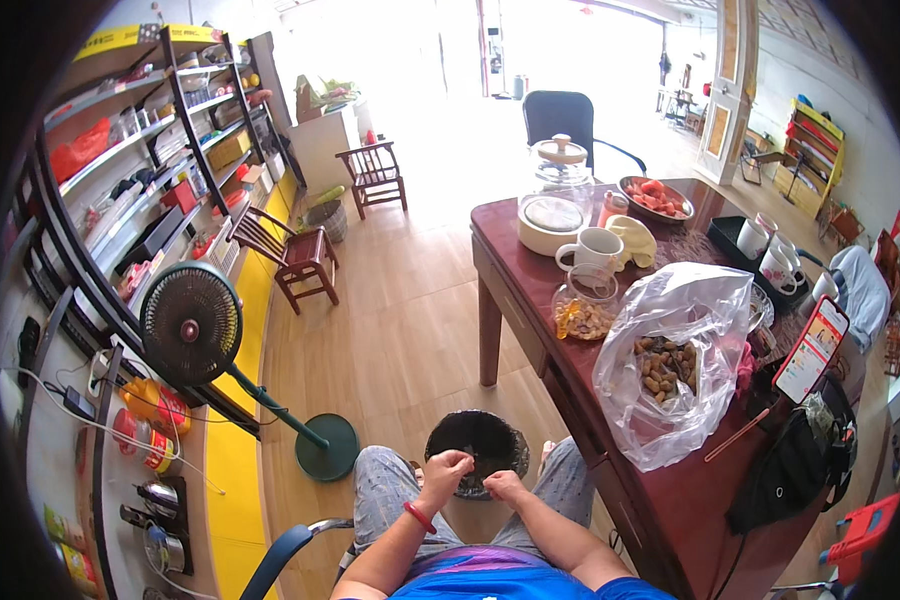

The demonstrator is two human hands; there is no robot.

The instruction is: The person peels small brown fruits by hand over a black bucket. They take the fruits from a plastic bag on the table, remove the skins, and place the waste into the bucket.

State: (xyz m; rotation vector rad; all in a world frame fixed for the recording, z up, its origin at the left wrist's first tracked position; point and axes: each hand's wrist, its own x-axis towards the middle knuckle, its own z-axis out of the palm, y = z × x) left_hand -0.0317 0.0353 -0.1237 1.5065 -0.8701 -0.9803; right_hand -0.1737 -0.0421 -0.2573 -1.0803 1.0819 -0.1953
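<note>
Over a round bin with a black liner (450,431), my left hand (448,472) has its fingertips pinched, and a red bracelet circles that wrist. My right hand (505,487) is just to the right, also with bent fingers near the bin's rim. Whether either hand holds something small cannot be told. To the right on the dark red wooden table (667,487) lies an open clear plastic bag (615,397) with peanuts in their shells (664,371) inside. Beside it stands a clear jar (586,319) of what look like shelled nuts.
A standing fan (191,330) and shelves fill the left. On the table are a white mug (596,247), a glass pot (559,214), a bowl of cut red fruit (656,201), a tray of cups, a propped phone (811,349) and a black bag (784,465).
</note>
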